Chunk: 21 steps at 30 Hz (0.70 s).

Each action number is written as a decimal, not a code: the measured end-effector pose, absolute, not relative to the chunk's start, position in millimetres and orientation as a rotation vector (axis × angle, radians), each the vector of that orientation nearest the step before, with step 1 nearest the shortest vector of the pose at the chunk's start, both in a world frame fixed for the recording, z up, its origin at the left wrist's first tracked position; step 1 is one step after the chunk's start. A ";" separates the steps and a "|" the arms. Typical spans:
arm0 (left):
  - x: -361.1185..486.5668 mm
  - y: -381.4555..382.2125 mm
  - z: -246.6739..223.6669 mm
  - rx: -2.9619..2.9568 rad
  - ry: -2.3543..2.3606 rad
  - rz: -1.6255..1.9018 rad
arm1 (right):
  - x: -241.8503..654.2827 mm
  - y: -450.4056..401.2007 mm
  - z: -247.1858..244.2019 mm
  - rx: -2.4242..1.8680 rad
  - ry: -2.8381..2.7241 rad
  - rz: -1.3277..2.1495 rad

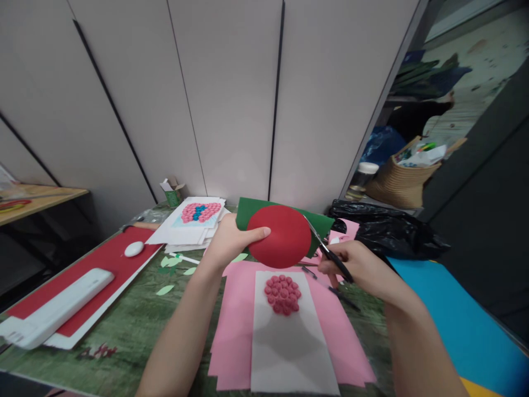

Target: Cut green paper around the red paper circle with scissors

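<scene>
As left hand [231, 238] pinches red circle [287, 242], right hand [360, 266] curled around scissors [325, 251].

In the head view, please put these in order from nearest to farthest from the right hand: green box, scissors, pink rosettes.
1. Scissors: held in the right hand.
2. Pink rosettes: left of that hand, on the white paper.
3. Green box: farther left, at the back.

Scissors [324, 249] apparently against red disc [286, 238]
</scene>
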<state>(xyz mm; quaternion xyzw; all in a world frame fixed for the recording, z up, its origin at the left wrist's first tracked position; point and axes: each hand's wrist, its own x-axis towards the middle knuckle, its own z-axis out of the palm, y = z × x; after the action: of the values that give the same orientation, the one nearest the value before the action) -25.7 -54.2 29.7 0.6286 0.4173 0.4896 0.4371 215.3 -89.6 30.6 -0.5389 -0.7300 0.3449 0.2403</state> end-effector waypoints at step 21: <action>-25.6 -46.9 26.7 1.663 1.011 1.052 | 222.1 -83.7 21.4 -1.509 -2.048 0.962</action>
<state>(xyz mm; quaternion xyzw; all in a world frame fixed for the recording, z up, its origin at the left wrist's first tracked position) -25.6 -46.9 26.7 0.6719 0.4086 0.4252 0.4481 222.1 -83.7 21.4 -0.5426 -0.7363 0.3458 0.2097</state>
